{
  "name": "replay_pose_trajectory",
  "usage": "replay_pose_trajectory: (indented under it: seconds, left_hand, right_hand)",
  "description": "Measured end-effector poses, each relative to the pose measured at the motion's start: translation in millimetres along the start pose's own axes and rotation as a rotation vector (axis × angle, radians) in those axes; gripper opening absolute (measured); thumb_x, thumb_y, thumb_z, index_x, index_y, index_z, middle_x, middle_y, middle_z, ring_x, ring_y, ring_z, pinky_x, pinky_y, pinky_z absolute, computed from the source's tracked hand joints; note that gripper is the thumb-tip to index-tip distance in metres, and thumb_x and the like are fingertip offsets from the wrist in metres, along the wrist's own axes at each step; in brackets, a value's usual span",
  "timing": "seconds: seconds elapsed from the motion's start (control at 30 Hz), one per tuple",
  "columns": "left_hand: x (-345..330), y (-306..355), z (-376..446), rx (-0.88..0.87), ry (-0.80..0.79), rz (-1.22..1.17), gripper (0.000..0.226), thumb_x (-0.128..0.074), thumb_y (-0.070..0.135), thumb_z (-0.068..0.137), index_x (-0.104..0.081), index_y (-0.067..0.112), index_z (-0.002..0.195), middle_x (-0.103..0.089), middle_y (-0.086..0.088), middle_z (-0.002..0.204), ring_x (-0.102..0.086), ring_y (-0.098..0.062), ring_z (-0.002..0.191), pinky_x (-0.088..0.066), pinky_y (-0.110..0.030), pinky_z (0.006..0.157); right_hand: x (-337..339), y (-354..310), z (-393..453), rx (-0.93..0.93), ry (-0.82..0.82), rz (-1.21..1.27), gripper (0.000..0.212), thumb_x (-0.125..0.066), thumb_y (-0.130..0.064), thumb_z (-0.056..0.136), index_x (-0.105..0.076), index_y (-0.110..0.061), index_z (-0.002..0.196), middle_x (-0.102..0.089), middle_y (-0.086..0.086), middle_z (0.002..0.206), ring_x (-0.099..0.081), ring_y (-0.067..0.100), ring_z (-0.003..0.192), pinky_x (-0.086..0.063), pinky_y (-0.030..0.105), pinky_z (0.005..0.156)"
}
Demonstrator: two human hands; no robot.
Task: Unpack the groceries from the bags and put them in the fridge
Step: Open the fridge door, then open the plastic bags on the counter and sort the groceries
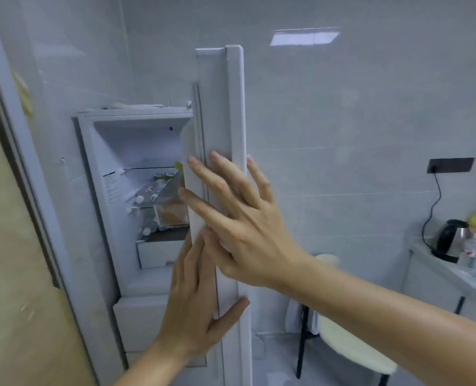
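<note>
The fridge (147, 196) is seen at left with shelves stocked and its door (231, 129) ajar, edge-on. The left hand (195, 310) is laid flat on the door's inner edge, fingers straight; the right hand (239, 218) is spread open above it. A stool (351, 344) and tabletop (454, 277) are set well apart at right.

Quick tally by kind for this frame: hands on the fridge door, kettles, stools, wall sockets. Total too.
Hands on the fridge door: 2 (left hand, right hand)
Kettle on the counter: 1
Stool with white cushion: 1
Black wall socket: 1
Total: 5
</note>
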State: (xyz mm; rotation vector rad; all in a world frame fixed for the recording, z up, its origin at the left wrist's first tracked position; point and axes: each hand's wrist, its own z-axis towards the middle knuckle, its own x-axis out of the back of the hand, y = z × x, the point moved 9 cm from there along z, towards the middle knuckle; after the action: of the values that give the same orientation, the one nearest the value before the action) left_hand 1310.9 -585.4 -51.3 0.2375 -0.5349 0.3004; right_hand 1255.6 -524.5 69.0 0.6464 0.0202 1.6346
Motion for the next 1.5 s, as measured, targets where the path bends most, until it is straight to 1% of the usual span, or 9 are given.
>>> replay_pose_trajectory:
  seconds: [0.17, 0.33, 0.5, 0.7, 0.87, 1.03, 1.17, 1.37, 1.5]
  left_hand:
    - [-46.5, 41.8, 22.1, -0.106, -0.062, 0.032, 0.085, -0.036, 0.062, 0.100, -0.002, 0.019, 0.165, 0.003, -0.009, 0.173, 0.001, -0.033, 0.159, -0.013, -0.056, 0.125]
    - [-88.3, 63.7, 43.2, -0.210, -0.142, 0.068, 0.072, -0.032, 0.061, 0.103, -0.009, 0.030, 0.164, 0.003, -0.001, 0.173, 0.006, -0.024, 0.159, -0.009, -0.047, 0.125]
    - [-126.0, 77.7, 70.8, -0.309, -0.273, 0.125, 0.069, -0.034, 0.063, 0.102, -0.014, 0.036, 0.163, -0.009, 0.003, 0.172, -0.020, -0.035, 0.154, -0.023, -0.050, 0.125]
    - [-164.2, 103.5, 106.8, -0.265, -0.353, 0.154, 0.073, -0.040, 0.064, 0.099, -0.023, 0.029, 0.161, -0.015, 0.005, 0.169, -0.021, -0.033, 0.154, -0.028, -0.052, 0.123]
    - [-179.7, 109.2, 108.9, -0.262, -0.310, 0.164, 0.077, -0.044, 0.062, 0.097, -0.019, 0.028, 0.161, -0.014, 0.002, 0.170, -0.022, -0.034, 0.150, -0.025, -0.048, 0.122]
    - [-164.8, 101.8, 102.9, -0.269, -0.294, 0.105, 0.076, -0.047, 0.061, 0.098, -0.018, 0.031, 0.162, -0.009, 0.007, 0.171, -0.020, -0.031, 0.153, -0.028, -0.045, 0.120]
    - [-125.9, 91.9, 88.2, -0.253, -0.333, 0.004, 0.078, -0.045, 0.059, 0.100, -0.004, 0.039, 0.163, 0.003, 0.015, 0.172, -0.018, -0.022, 0.156, -0.032, -0.043, 0.118]
    - [-37.6, 31.3, 55.7, -0.189, -0.305, -0.005, 0.072, -0.044, 0.066, 0.099, -0.023, 0.039, 0.161, -0.024, 0.016, 0.166, -0.030, -0.008, 0.150, -0.040, -0.042, 0.114]
    - [16.2, -29.0, 59.3, -0.024, -0.266, 0.110, 0.075, -0.040, 0.073, 0.095, -0.020, 0.043, 0.161, -0.028, 0.017, 0.164, -0.032, -0.009, 0.148, -0.041, -0.043, 0.111]
  right_hand:
    - [19.3, 45.0, -28.8, -0.144, -0.042, -0.154, 0.064, -0.064, -0.032, 0.087, -0.056, -0.022, 0.149, -0.028, 0.010, 0.170, -0.012, 0.038, 0.160, -0.019, 0.069, 0.118]
    - [30.6, 98.5, -62.4, -0.190, -0.093, -0.223, 0.071, -0.062, -0.029, 0.088, -0.046, -0.020, 0.156, -0.026, 0.010, 0.171, -0.010, 0.042, 0.160, -0.023, 0.069, 0.116]
    - [33.7, 149.0, -90.6, -0.268, -0.126, -0.262, 0.068, -0.053, -0.027, 0.096, -0.036, -0.022, 0.161, -0.021, 0.007, 0.172, -0.002, 0.040, 0.161, -0.017, 0.069, 0.120]
    - [31.6, 200.7, -115.3, -0.373, -0.159, -0.220, 0.076, -0.061, -0.021, 0.093, -0.031, -0.021, 0.163, -0.014, 0.006, 0.174, 0.006, 0.040, 0.160, -0.014, 0.068, 0.123]
    - [30.6, 214.9, -121.4, -0.379, -0.221, -0.222, 0.076, -0.061, -0.024, 0.095, -0.028, -0.022, 0.164, -0.013, 0.006, 0.174, 0.008, 0.040, 0.160, -0.018, 0.067, 0.122]
    - [32.5, 205.9, -115.3, -0.352, -0.221, -0.211, 0.075, -0.061, -0.024, 0.094, -0.031, -0.024, 0.163, -0.019, 0.006, 0.173, 0.005, 0.039, 0.161, -0.021, 0.066, 0.121]
    - [39.2, 191.6, -114.3, -0.389, -0.209, -0.135, 0.065, -0.057, -0.028, 0.096, -0.041, -0.025, 0.158, -0.029, 0.000, 0.169, -0.001, 0.032, 0.162, -0.015, 0.065, 0.124]
    - [51.0, 149.2, -84.5, -0.380, -0.104, -0.074, 0.053, -0.061, -0.030, 0.093, -0.057, -0.019, 0.145, -0.038, 0.009, 0.162, -0.023, 0.032, 0.157, -0.017, 0.059, 0.125]
    - [11.9, 90.2, -24.5, -0.269, -0.212, 0.069, 0.055, -0.053, -0.037, 0.098, -0.048, -0.025, 0.151, -0.040, 0.003, 0.160, -0.026, 0.027, 0.154, -0.017, 0.050, 0.127]
